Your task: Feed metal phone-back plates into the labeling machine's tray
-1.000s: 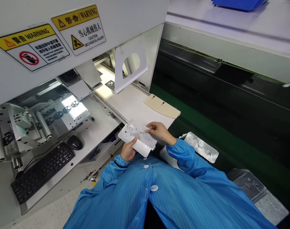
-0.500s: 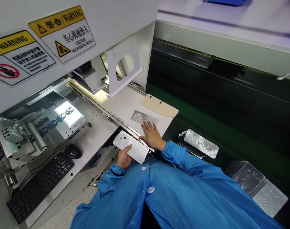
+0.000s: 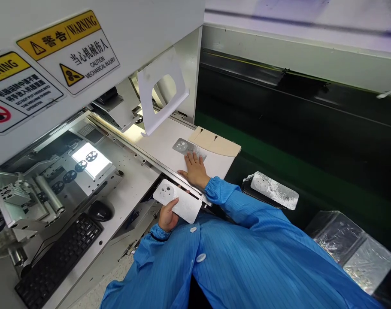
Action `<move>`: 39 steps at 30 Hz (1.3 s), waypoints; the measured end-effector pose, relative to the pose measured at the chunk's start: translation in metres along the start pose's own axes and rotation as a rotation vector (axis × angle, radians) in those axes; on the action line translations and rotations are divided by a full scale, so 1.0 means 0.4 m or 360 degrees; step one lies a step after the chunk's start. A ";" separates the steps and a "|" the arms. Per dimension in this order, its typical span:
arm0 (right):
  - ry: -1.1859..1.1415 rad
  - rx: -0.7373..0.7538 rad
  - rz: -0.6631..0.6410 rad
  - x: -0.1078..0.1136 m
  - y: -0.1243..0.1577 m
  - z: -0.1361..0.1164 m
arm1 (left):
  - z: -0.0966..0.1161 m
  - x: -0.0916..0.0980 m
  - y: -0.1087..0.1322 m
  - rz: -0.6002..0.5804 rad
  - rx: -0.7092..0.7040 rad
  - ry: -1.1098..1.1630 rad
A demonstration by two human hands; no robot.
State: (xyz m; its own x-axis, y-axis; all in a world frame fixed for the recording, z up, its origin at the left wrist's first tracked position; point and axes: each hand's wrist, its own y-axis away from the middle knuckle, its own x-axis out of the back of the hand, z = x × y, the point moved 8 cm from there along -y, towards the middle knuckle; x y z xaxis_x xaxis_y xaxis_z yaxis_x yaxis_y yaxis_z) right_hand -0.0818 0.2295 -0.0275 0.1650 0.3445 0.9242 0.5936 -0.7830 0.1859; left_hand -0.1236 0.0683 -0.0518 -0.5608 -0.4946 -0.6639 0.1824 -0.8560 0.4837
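Gripping white plate (image 3: 186,206) by edge, left fingers (image 3: 173,203) sit apart from right fingers (image 3: 195,159) splayed on grey sheet (image 3: 191,148)

A grey perforated sheet (image 3: 189,148) and a beige plate (image 3: 216,142) lie on the white platform (image 3: 216,165).

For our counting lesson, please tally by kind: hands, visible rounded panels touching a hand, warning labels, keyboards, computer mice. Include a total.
Left hand and right hand: 2
Held panel and flat panel: 2
Warning labels: 2
Keyboard: 1
Mouse: 1
Total: 8
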 end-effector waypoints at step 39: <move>-0.1209 -0.0056 0.0190 0.072 0.377 0.107 | -0.079 -0.127 0.007 -0.0199 0.0027 -0.0291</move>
State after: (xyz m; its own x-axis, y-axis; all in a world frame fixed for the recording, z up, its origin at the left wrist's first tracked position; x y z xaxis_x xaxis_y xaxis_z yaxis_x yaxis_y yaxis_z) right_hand 0.0464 0.1436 0.0130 0.7294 0.5080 0.4582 0.5147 -0.8487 0.1215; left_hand -0.0691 0.0862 -0.0345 -0.7158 -0.3478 -0.6055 0.0895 -0.9057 0.4144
